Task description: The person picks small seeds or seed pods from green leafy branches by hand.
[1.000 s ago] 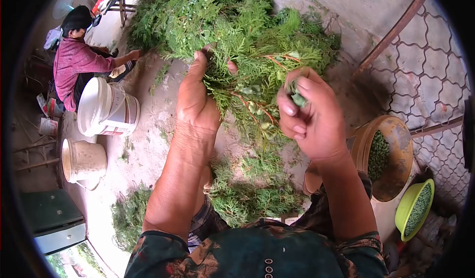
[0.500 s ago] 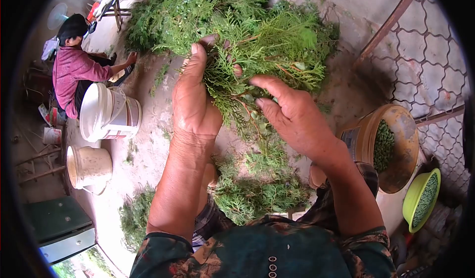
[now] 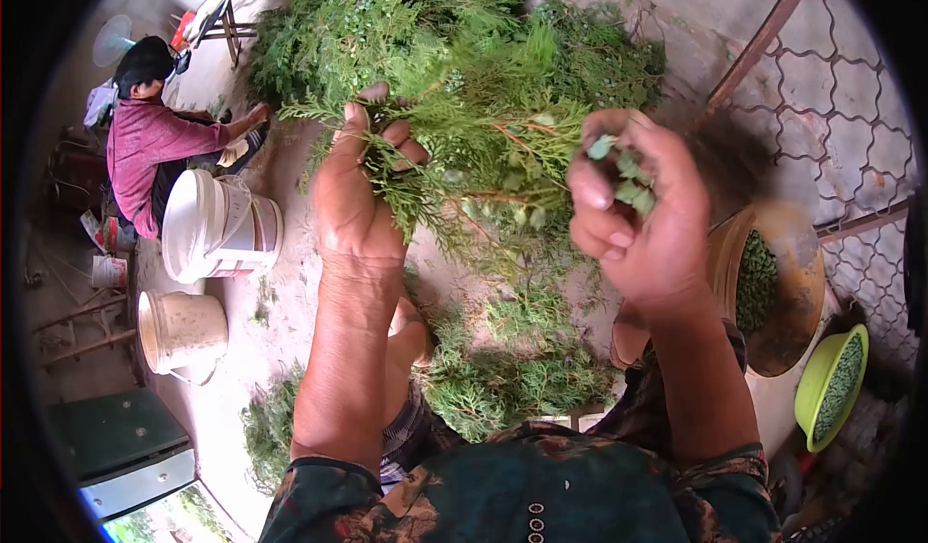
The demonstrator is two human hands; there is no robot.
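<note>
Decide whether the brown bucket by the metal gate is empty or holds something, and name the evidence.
It holds something. The brown bucket has a heap of small green seed cones inside, lying well below its rim, so it is only partly filled.

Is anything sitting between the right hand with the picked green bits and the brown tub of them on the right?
Nothing visible does. The right hand, closed on a few green bits, is just left of the brown tub, whose mouth is open. The branch in the left hand lies on the far side, away from the tub.
</note>
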